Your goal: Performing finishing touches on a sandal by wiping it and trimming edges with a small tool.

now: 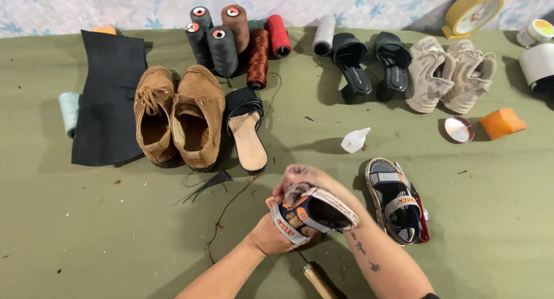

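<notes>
Low in the head view, near the middle of the green cloth (86, 230), both hands meet on a small sandal (314, 209) with grey straps and orange marks. The left hand (277, 232) cups it from below, fingers curled shut around its strap end. The right hand (297, 180) comes over the top, fingers folded down on the sandal's upper edge, so both are closed on the same shoe. Its long axis runs roughly left to right, sole edge turned up and toward the right. The left hand sits nearer the heel straps; the right covers the far side.

Just right of the hands, its mate, the second sandal (398, 201), lies flat on the cloth, apart from them. A wooden-handled tool (316, 279) lies just below the left wrist, its tip hidden under the hand. A loose thread (222, 215) trails to the left. Farther up stand a pair of brown suede shoes (179, 117), a black slipper (245, 129), thread spools (222, 42), black heeled sandals (369, 62) and beige sneakers (450, 74). A small white bottle (354, 140) lies between the hands and those shoes. Nothing crowds the held sandal.
</notes>
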